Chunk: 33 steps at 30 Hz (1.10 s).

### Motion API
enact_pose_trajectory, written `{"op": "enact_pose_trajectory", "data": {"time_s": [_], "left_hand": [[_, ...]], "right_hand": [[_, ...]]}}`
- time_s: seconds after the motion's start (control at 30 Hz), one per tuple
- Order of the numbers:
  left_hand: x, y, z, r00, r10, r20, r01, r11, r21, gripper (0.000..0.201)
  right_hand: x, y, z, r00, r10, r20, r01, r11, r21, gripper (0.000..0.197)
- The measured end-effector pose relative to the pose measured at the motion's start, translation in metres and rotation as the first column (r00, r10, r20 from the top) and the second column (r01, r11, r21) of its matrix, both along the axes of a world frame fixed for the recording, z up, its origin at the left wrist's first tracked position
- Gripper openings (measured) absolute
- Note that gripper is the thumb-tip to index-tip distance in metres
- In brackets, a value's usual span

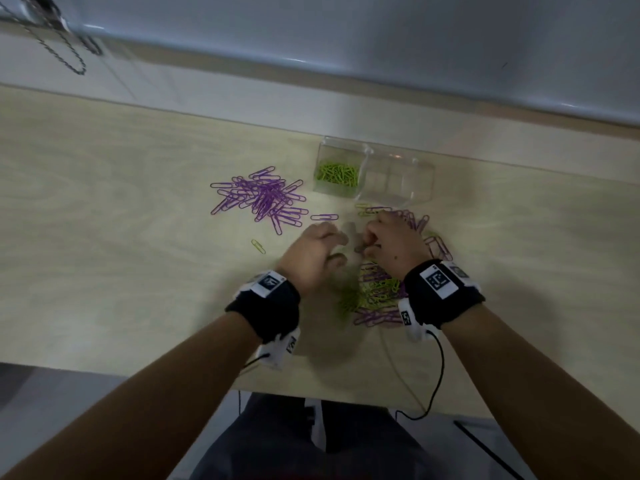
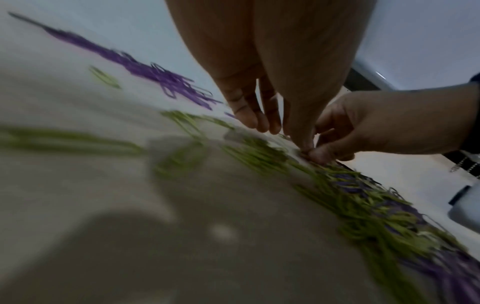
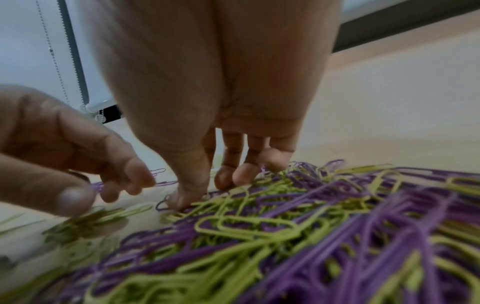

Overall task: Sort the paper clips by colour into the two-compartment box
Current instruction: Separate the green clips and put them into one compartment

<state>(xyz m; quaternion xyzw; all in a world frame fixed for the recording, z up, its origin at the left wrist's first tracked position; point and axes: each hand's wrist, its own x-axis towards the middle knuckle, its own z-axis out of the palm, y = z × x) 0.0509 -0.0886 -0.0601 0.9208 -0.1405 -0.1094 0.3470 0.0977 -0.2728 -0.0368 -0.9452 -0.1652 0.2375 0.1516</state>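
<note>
Blur smears much of my left-wrist view, so the clips under that hand read only as green and purple streaks. My right hand [image 1: 394, 242] hides part of the mixed pile [image 1: 379, 294] of green and purple clips on the tabletop [image 1: 104, 237]; its thumb and fingertips press down into the pile's far edge, and I cannot tell whether a clip is pinched there. My left hand [image 1: 317, 254] hovers just beside it with fingers loosely curled, holding nothing I can see. Beyond my hands stands one clear box [image 1: 374, 173] with two compartments: the left one holds a heap of green clips [image 1: 336, 173], too tangled to count, and the right one shows no clips. To the left of the box lies a separate heap of purple clips [image 1: 263, 199], also too many to count. One stray green clip [image 1: 258, 246] lies alone near my left hand.
</note>
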Motion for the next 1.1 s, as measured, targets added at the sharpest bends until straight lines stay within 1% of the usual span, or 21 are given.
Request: {"op": "enact_pose_trajectory", "data": {"time_s": [0.07, 0.13, 0.2, 0.3, 0.37, 0.43, 0.47, 0.57, 0.63, 0.7, 0.73, 0.77, 0.8, 0.83, 0.87, 0.9, 0.97, 1.0, 1.03, 1.07, 1.1], "left_hand": [[0.002, -0.017, -0.003, 0.997, 0.046, -0.054, -0.047, 0.999, -0.010, 0.036], [0.006, -0.027, -0.005, 0.993, 0.093, -0.073, -0.096, 0.995, -0.039, 0.034], [0.011, -0.033, -0.007, 0.994, 0.086, -0.071, -0.088, 0.996, -0.025, 0.030], [0.014, -0.035, -0.009, 0.995, 0.073, -0.064, -0.074, 0.997, -0.007, 0.025], [0.015, -0.034, -0.009, 0.996, 0.079, -0.045, -0.080, 0.997, -0.003, 0.023], [0.015, -0.035, -0.007, 0.996, 0.078, -0.044, -0.077, 0.997, 0.021, 0.019], [0.015, -0.034, -0.006, 0.996, 0.075, -0.045, -0.074, 0.997, 0.032, 0.017], [0.012, -0.028, -0.005, 0.998, 0.039, -0.056, -0.036, 0.998, 0.055, 0.010], [0.008, -0.021, -0.004, 0.996, 0.010, -0.093, -0.001, 0.995, 0.104, 0.009], [0.004, -0.012, -0.002, 0.995, 0.008, -0.104, 0.006, 0.992, 0.130, 0.010], [0.003, -0.008, 0.002, 0.995, 0.028, -0.097, -0.021, 0.997, 0.078, 0.012], [0.003, -0.003, 0.007, 0.994, 0.064, -0.087, -0.067, 0.997, -0.026, 0.016], [0.004, 0.003, 0.014, 0.990, 0.121, -0.075, -0.131, 0.980, -0.148, 0.021], [0.008, 0.009, 0.020, 0.977, 0.201, -0.067, -0.211, 0.946, -0.244, 0.021], [0.013, 0.017, 0.025, 0.954, 0.290, -0.074, -0.298, 0.906, -0.299, 0.017], [0.019, 0.026, 0.030, 0.924, 0.371, -0.095, -0.381, 0.868, -0.317, 0.013], [0.032, 0.047, 0.033, 0.859, 0.490, -0.147, -0.511, 0.811, -0.284, 0.010], [0.037, 0.060, 0.030, 0.841, 0.523, -0.138, -0.541, 0.816, -0.202, 0.009], [0.040, 0.074, 0.026, 0.840, 0.538, -0.072, -0.543, 0.835, -0.084, 0.007], [0.039, 0.087, 0.021, 0.849, 0.528, -0.001, -0.528, 0.849, 0.024, 0.011], [0.036, 0.097, 0.014, 0.862, 0.504, 0.046, -0.507, 0.857, 0.092, 0.015]], "right_hand": [[0.000, -0.002, -0.001, 1.000, -0.010, -0.019, 0.011, 0.999, 0.032, 0.013], [-0.003, -0.006, 0.000, 0.999, -0.020, -0.033, 0.023, 0.997, 0.072, 0.017], [-0.005, -0.010, -0.001, 0.995, -0.078, -0.063, 0.087, 0.983, 0.159, 0.015], [-0.009, -0.015, 0.002, 0.961, -0.248, -0.125, 0.277, 0.895, 0.350, 0.013], [-0.011, -0.018, 0.005, 0.923, -0.333, -0.194, 0.385, 0.825, 0.414, 0.012], [-0.011, -0.020, 0.008, 0.882, -0.389, -0.266, 0.470, 0.758, 0.452, 0.007], [-0.010, -0.021, 0.009, 0.868, -0.415, -0.271, 0.496, 0.737, 0.459, 0.006], [-0.003, -0.022, 0.012, 0.837, -0.475, -0.272, 0.547, 0.700, 0.458, 0.008], [0.002, -0.016, 0.012, 0.843, -0.471, -0.258, 0.537, 0.723, 0.435, 0.007], [0.005, -0.005, 0.009, 0.867, -0.448, -0.216, 0.497, 0.762, 0.414, 0.012], [0.008, 0.000, 0.008, 0.882, -0.434, -0.186, 0.471, 0.788, 0.397, 0.015], [0.009, 0.005, 0.008, 0.897, -0.417, -0.148, 0.441, 0.816, 0.373, 0.015], [0.010, 0.008, 0.007, 0.909, -0.402, -0.112, 0.415, 0.841, 0.348, 0.015], [0.009, 0.011, 0.007, 0.919, -0.386, -0.078, 0.389, 0.860, 0.331, 0.014], [0.008, 0.011, 0.006, 0.928, -0.368, -0.050, 0.364, 0.876, 0.318, 0.012], [0.007, 0.011, 0.005, 0.937, -0.349, -0.028, 0.340, 0.889, 0.307, 0.011], [0.002, 0.009, 0.002, 0.950, -0.311, -0.019, 0.304, 0.909, 0.286, 0.011], [0.000, 0.008, 0.000, 0.957, -0.291, -0.014, 0.284, 0.919, 0.272, 0.010], [-0.001, 0.008, -0.001, 0.964, -0.268, 0.001, 0.258, 0.931, 0.257, 0.009], [-0.003, 0.008, -0.002, 0.970, -0.243, 0.021, 0.231, 0.945, 0.233, 0.008], [-0.004, 0.010, -0.002, 0.976, -0.212, 0.041, 0.199, 0.958, 0.206, 0.007]]}}
